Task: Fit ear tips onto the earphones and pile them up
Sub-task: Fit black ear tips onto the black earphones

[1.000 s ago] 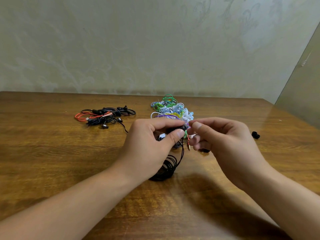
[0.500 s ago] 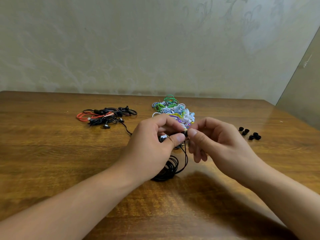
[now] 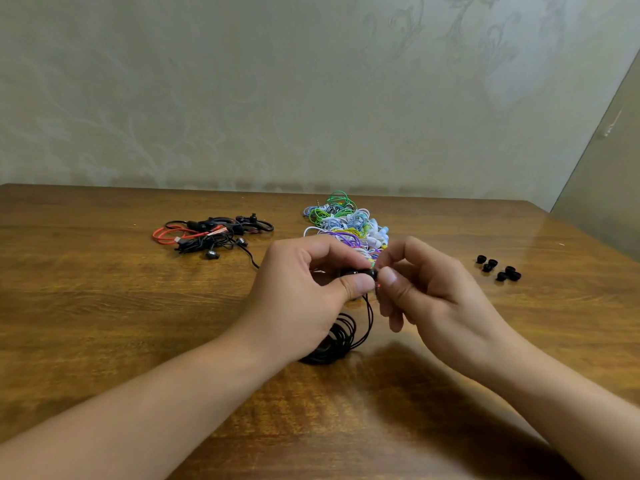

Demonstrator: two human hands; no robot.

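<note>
The work looked to be somewhere in its middle. A small heap of black and red earphones (image 3: pixel 211 235) lay left of centre on the worktop (image 3: pixel 104 306), probably the finished pile, though whether their buds carried tips could not be made out at that size. A larger tangle of coloured earphones (image 3: pixel 343 220) sat at centre behind the hands, seemingly waiting, and six loose black ear tips (image 3: pixel 498 268) rested at the right of the frame. At mid-frame the left hand (image 3: pixel 298 299) pinched a black earbud (image 3: pixel 360 273) between thumb and curled forefinger, its coiled black cable (image 3: pixel 341 341) hanging to the worktop below. The right hand (image 3: pixel 429 289) met it from the right, its fingers (image 3: pixel 389 276) closed narrowly against the bud's end, presumably pressing a tip on; the tip itself was hidden, so how far it had seated could not be told.
</note>
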